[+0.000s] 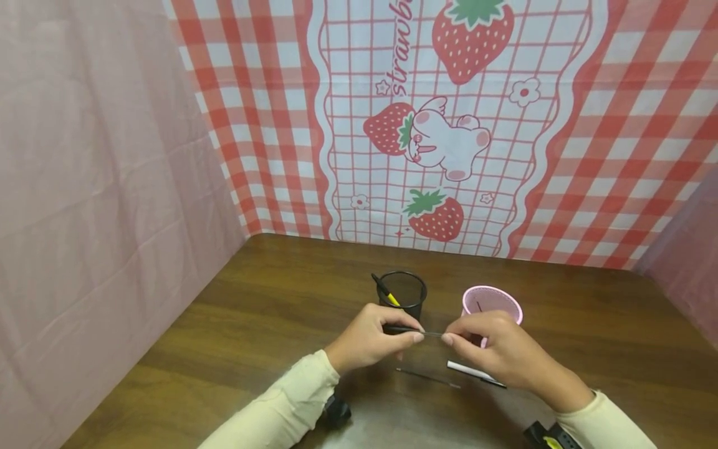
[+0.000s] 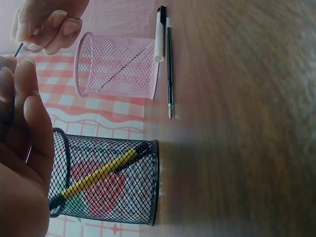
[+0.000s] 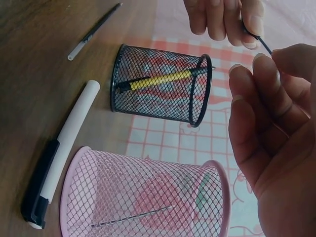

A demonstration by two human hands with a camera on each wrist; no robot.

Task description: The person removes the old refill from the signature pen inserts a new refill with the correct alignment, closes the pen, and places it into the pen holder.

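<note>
Gripped a slim dark rod (image 1: 399, 328) in both hands, above a brown tabletop (image 1: 235, 349).

Wore cream sleeves (image 1: 280, 402) nearest, with a loose refill (image 1: 427, 377) lying on the wood beyond and a white-and-black pen (image 1: 468, 369) near it on the right. Held the rod's thicker end between thumb and curled fingers of the left hand (image 1: 367, 340); pinched its thin end between thumb and fingertips of the right hand (image 1: 505, 349), raised in front of both cups. Had a pink mesh cup (image 1: 492, 299) on the right with a thin dark stick (image 1: 478, 305) leaning inside, a black mesh cup (image 1: 414, 307) to its left with a yellow-and-black pen (image 1: 384, 289) slanting inside, and a strawberry-printed checked cloth (image 1: 280, 137) hanging behind.
</note>
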